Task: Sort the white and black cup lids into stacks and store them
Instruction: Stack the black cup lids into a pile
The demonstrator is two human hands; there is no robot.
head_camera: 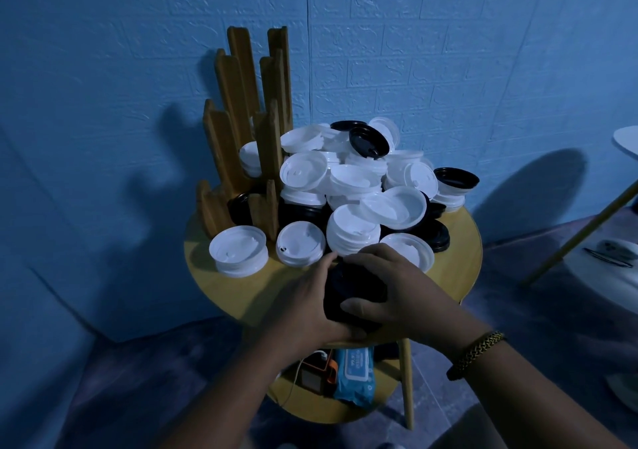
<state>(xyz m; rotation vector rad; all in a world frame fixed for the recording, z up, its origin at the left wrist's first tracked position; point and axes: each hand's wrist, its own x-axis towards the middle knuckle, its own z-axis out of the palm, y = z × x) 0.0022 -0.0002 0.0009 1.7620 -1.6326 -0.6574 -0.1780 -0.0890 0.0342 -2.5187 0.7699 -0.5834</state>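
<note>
My left hand (307, 300), my right hand (393, 286) both wrapped round black lid stack (355, 286) at table (459, 245) near edge. I press evenly, square rims so lids nest. Loose pile (362, 179) just behind, avoid knocking. Wooden rack (224, 137) at far-left edge.

Gripped between left hand (305, 302) and right hand (397, 284): black lid stack (352, 284). Just beyond both hands: heap of white and black lids (352, 179). Beyond left hand: wooden rack (224, 131), few lids inside.

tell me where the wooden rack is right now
In the head view the wooden rack stands at the back left of the round table, just left of the lid pile.
</note>
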